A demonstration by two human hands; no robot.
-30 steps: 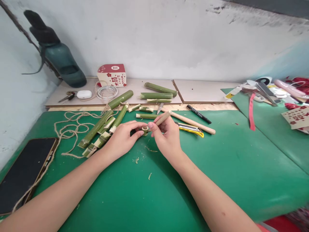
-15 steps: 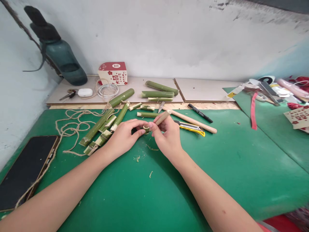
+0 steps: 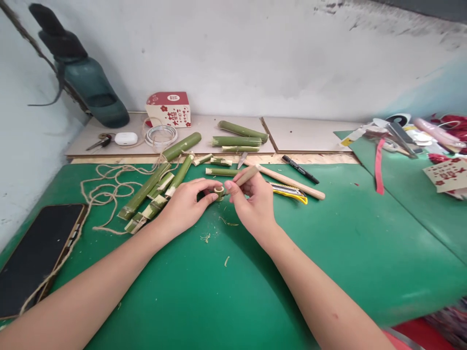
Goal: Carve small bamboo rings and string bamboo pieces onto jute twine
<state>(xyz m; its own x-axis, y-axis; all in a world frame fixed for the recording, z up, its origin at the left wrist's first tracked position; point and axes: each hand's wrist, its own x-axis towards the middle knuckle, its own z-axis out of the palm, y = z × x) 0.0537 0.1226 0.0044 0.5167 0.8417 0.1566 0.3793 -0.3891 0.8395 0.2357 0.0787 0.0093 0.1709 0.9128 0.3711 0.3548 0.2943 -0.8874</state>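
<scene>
The left hand (image 3: 184, 204) is pinching a small bamboo ring (image 3: 219, 193) on the green mat (image 3: 328, 243), fingers clamped on it, while the right hand (image 3: 253, 201) is gripping a wooden-handled tool (image 3: 245, 177), its tip touching the ring.

Little has changed. The left hand (image 3: 184, 204) and right hand (image 3: 253, 204) have drifted slightly up the frame, still pinching the small bamboo ring (image 3: 219, 193) between them. The wooden handle (image 3: 245, 177) in the right hand now tilts a touch flatter.
</scene>
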